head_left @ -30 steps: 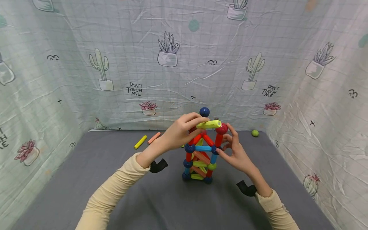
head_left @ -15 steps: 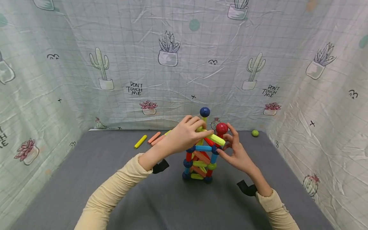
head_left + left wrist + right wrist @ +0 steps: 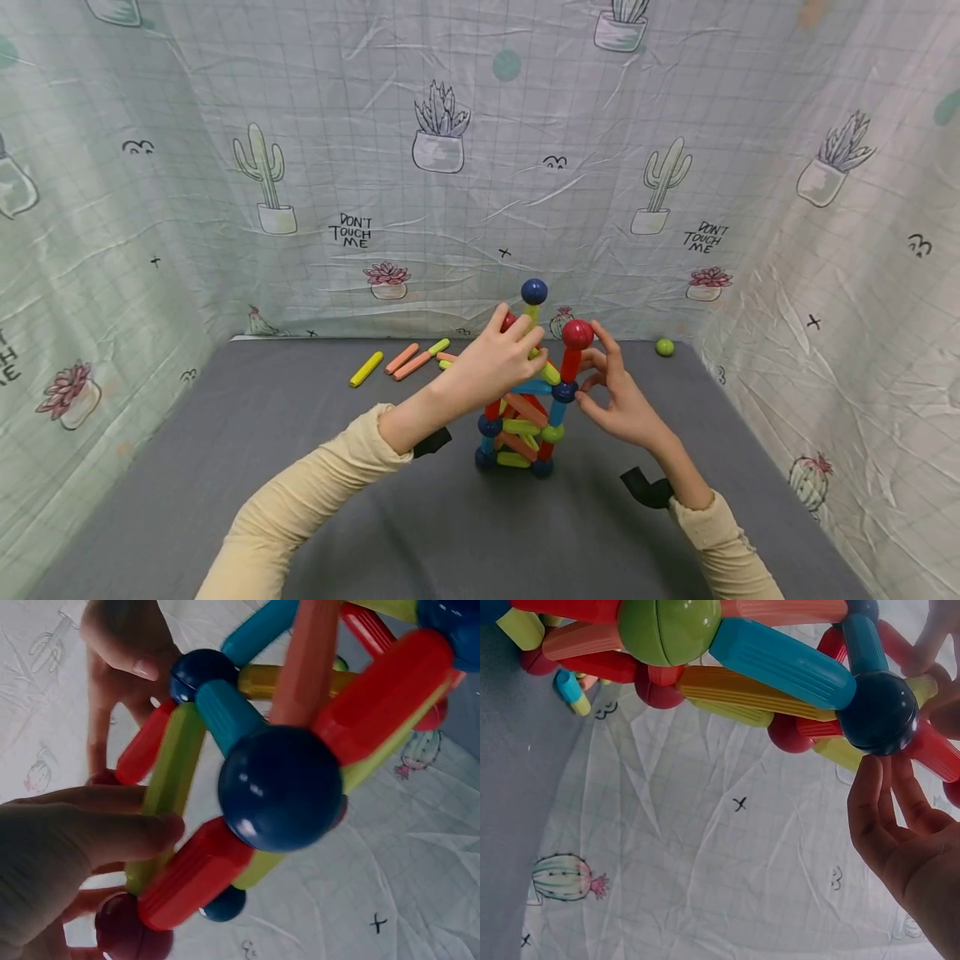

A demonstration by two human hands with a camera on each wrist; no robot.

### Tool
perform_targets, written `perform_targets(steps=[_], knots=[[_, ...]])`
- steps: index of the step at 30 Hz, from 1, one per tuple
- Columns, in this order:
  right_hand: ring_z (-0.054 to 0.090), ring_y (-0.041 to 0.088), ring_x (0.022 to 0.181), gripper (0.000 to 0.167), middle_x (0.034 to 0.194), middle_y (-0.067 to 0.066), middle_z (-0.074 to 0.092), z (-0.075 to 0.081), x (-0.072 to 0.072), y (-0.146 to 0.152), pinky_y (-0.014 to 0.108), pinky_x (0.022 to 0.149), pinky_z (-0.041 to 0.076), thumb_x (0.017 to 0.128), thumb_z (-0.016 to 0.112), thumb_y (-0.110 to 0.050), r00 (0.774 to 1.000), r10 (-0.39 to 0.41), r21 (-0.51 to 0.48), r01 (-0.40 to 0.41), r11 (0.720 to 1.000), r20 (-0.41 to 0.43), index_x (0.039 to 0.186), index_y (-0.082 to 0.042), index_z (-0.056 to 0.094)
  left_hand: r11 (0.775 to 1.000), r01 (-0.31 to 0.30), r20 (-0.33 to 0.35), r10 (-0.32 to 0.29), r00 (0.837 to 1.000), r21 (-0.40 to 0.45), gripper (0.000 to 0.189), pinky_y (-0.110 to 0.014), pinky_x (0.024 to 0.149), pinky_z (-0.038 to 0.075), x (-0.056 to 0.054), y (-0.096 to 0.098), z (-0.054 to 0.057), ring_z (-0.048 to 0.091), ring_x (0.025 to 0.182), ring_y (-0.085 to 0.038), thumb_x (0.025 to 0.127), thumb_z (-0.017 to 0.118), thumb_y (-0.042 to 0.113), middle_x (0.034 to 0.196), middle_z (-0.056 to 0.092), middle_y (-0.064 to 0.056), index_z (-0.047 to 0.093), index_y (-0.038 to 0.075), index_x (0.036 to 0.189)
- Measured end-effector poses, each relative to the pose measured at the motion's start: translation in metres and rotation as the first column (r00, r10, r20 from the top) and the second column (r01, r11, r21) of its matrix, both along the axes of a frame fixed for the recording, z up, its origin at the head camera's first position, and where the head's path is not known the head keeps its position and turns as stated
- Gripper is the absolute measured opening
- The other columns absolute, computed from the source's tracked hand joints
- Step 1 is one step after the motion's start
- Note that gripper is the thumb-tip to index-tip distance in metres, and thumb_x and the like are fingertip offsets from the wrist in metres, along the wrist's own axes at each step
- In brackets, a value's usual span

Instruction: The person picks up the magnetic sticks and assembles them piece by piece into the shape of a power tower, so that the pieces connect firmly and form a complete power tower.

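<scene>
A tower of coloured magnetic rods and balls (image 3: 519,427) stands on the grey table in the head view. My left hand (image 3: 491,365) pinches a yellow-green rod (image 3: 171,769) near the top of its front face. The rod slants between a red ball (image 3: 133,930) and a dark blue ball (image 3: 196,673), seen in the left wrist view. My right hand (image 3: 622,400) is at the tower's right side. Its index finger touches the upper red ball (image 3: 577,334), and its thumb lies by the dark blue ball (image 3: 877,712). My left hand hides part of the top in the head view.
Behind my left hand lie a yellow rod (image 3: 367,369), orange rods (image 3: 412,365) and a green rod (image 3: 439,346). A green ball (image 3: 664,347) rests at the table's back right. A cactus-print curtain (image 3: 480,208) hangs around the table (image 3: 300,433).
My left hand has lowered the yellow-green rod from level across the top to a slant toward the blue ball. My right thumb has slid off that ball's front; the index finger stays at the red ball.
</scene>
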State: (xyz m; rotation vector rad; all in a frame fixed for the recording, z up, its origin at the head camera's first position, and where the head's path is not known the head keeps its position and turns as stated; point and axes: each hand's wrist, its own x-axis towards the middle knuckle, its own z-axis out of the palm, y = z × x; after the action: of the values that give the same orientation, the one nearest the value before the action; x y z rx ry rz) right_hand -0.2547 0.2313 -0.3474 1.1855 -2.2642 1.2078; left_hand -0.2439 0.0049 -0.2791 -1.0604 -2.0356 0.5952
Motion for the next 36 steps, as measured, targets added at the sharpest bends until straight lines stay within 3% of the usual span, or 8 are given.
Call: perform_targets(steps=[5, 7, 9, 12, 19, 24, 31, 36], knots=[[0.050, 0.017, 0.087, 0.093, 0.105, 0.018, 0.052, -0.002, 0.000, 0.000, 0.022, 0.067, 0.049, 0.073, 0.058, 0.016, 1.000, -0.001, -0.019, 0.001, 1.000, -0.002, 0.142, -0.005, -0.001, 0.973, 0.086, -0.040, -0.079, 0.996, 0.215, 0.047, -0.048, 0.095, 0.032, 0.001, -0.008, -0.007, 0.042, 0.111, -0.024, 0.078, 0.067, 0.016, 0.114, 0.052, -0.006, 0.053, 0.022, 0.122], [0.050, 0.015, 0.088, 0.093, 0.106, 0.018, 0.052, -0.004, 0.000, -0.001, 0.021, 0.067, 0.048, 0.074, 0.057, 0.015, 1.000, 0.001, -0.013, -0.001, 1.000, 0.009, 0.142, -0.005, -0.004, 0.903, 0.173, -0.095, -0.147, 0.985, 0.394, 0.050, -0.044, 0.090, 0.036, 0.001, -0.014, -0.016, 0.045, 0.106, -0.026, 0.075, 0.071, 0.017, 0.110, 0.052, -0.010, 0.052, 0.016, 0.121], [0.051, 0.013, 0.088, 0.092, 0.106, 0.018, 0.053, -0.006, 0.001, -0.001, 0.021, 0.066, 0.049, 0.075, 0.057, 0.015, 1.000, -0.004, -0.016, 0.004, 1.000, 0.021, 0.142, -0.004, -0.003, 0.798, 0.245, -0.141, -0.201, 0.969, 0.551, 0.050, -0.039, 0.083, 0.039, 0.001, -0.021, -0.029, 0.047, 0.095, -0.026, 0.070, 0.076, 0.019, 0.100, 0.052, -0.011, 0.053, 0.008, 0.113], [0.052, 0.008, 0.089, 0.086, 0.106, 0.019, 0.053, -0.009, 0.004, 0.000, 0.021, 0.067, 0.049, 0.076, 0.056, 0.014, 0.999, -0.023, -0.024, 0.024, 0.999, 0.041, 0.141, -0.002, 0.002, 0.690, 0.239, -0.102, -0.234, 0.967, 0.683, 0.048, -0.034, 0.072, 0.040, 0.000, -0.030, -0.050, 0.049, 0.081, -0.023, 0.063, 0.079, 0.027, 0.086, 0.052, -0.010, 0.053, 0.004, 0.096], [0.052, 0.001, 0.093, 0.051, 0.105, 0.019, 0.056, -0.012, 0.004, 0.000, 0.020, 0.069, 0.050, 0.079, 0.055, 0.011, 0.992, -0.080, -0.068, 0.087, 0.994, 0.102, 0.126, 0.002, 0.035, 0.730, 0.035, 0.172, -0.208, 0.963, 0.683, 0.035, -0.031, 0.069, 0.036, -0.005, -0.036, -0.077, 0.050, 0.075, -0.018, 0.069, 0.074, 0.039, 0.077, 0.053, -0.003, 0.058, 0.011, 0.082], [0.056, 0.001, 0.088, 0.033, 0.098, 0.016, 0.059, -0.014, 0.006, -0.002, 0.019, 0.069, 0.050, 0.079, 0.056, 0.011, 0.994, -0.085, -0.079, 0.090, 0.993, 0.065, 0.110, 0.003, 0.050, 0.734, 0.031, 0.185, -0.212, 0.959, 0.679, 0.031, -0.033, 0.071, 0.040, -0.013, -0.038, -0.078, 0.052, 0.078, -0.019, 0.070, 0.073, 0.036, 0.080, 0.056, -0.003, 0.059, 0.011, 0.082], [0.057, 0.014, 0.089, 0.027, 0.100, 0.014, 0.058, -0.015, 0.018, -0.015, 0.020, 0.070, 0.051, 0.077, 0.055, 0.015, 1.000, -0.004, -0.075, 0.006, 0.997, 0.027, 0.099, -0.001, 0.058, 0.790, 0.046, 0.210, -0.218, 0.953, 0.611, 0.026, -0.031, 0.069, 0.040, -0.042, -0.048, -0.074, 0.052, 0.081, -0.018, 0.075, 0.069, 0.030, 0.085, 0.060, -0.003, 0.065, 0.011, 0.092], [0.056, 0.021, 0.084, 0.026, 0.101, 0.017, 0.056, 0.001, 0.041, -0.043, 0.024, 0.064, 0.051, 0.074, 0.056, 0.016, 1.000, 0.027, -0.041, -0.027, 0.999, -0.003, 0.097, 0.004, 0.058, 0.821, 0.070, 0.264, -0.261, 0.928, 0.567, 0.026, -0.031, 0.070, 0.039, -0.064, -0.048, -0.071, 0.051, 0.083, -0.017, 0.080, 0.064, 0.025, 0.088, 0.061, -0.002, 0.065, 0.013, 0.104]])
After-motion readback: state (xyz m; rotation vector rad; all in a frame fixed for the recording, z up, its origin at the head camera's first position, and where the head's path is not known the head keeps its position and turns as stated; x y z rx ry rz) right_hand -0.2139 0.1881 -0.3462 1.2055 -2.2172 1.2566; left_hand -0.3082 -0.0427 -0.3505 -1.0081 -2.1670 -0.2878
